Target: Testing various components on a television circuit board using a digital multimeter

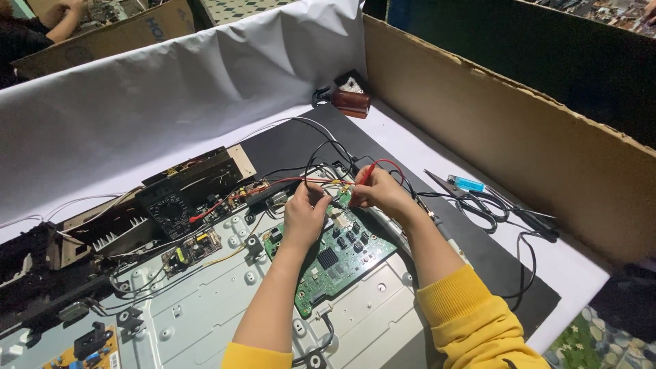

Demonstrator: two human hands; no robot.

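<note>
The right hand (pixel 384 193) pinches a red multimeter probe (pixel 365 175) between thumb and fingers. The probe's long axis runs on a slant, its upper end leaning up and to the right, its tip pointing down and to the left onto the top edge of a green circuit board (pixel 333 260). A red lead runs from the probe leftwards to a black multimeter (pixel 168 208), which lies propped beside a dark power board with finned heat sinks (pixel 109 236).

The left hand (pixel 305 212) rests just beside the right one, fingers curled together on the same upper end of the green board; it seems to hold a black probe, but the fingers hide it, so its direction cannot be told. The green board lies on a pale grey metal chassis (pixel 205 314), its long axis running from the lower left up towards the hands. Both sleeves are yellow.

On the white table cover to the right lie black scissors (pixel 471 198), a light blue lighter (pixel 467 183) and loose black cable. A brown box (pixel 350 102) sits at the far end, near the cardboard wall (pixel 519 150).
</note>
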